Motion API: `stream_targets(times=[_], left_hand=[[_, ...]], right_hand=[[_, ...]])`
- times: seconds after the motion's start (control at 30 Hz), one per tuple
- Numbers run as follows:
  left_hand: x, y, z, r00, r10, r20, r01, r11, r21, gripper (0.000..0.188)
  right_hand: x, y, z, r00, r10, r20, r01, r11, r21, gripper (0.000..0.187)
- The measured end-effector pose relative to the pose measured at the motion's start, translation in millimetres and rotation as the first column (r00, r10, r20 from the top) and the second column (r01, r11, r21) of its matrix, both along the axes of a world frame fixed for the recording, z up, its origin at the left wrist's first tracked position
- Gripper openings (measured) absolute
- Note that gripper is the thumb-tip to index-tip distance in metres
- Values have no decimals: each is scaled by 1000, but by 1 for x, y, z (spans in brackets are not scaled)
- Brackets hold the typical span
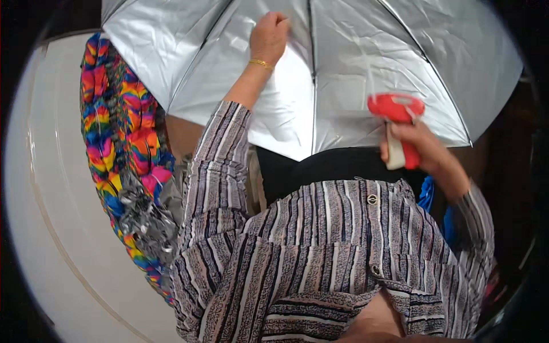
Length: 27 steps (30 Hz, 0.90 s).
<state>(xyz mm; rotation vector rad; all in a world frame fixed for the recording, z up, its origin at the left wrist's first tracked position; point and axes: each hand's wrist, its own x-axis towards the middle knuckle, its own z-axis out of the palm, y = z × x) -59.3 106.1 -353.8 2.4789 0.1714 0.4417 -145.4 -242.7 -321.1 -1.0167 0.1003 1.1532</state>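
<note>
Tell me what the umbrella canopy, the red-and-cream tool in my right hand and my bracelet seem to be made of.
Umbrella canopy: probably thin fabric with a silvery coating, given the creases and bright sheen. Red-and-cream tool: likely plastic, from its solid, even colours; motion blur hides its finish. Bracelet: apparently shiny metal, from its yellow glint; real gold or plated, I can't tell.

Silver umbrella (343, 68) bars way ahead; open space between hands (420, 143).
</note>
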Motion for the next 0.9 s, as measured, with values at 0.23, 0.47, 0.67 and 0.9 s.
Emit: stream_targets(times=[0.23, 0.47, 0.67, 0.9], left_hand=[[-57, 81, 13, 951, 274, 142, -295, 675, 676, 36], [-48, 98, 11, 885, 456, -91, -310, 725, 615, 41], [-41, 104, 2, 918, 345, -193, -214, 844, 492, 36], [-14, 75, -4, 981, 128, -147, -60, 915, 398, 31]], right_hand=[[-4, -22, -14, 978, -193, 75, 201, 974, -104, 35], [2, -7, -18, 949, -274, 155, 291, 951, -101, 31], [33, 6, -23, 844, -489, 219, 487, 871, 65, 29], [140, -42, 1, 456, -653, 605, 569, 736, 365, 26]])
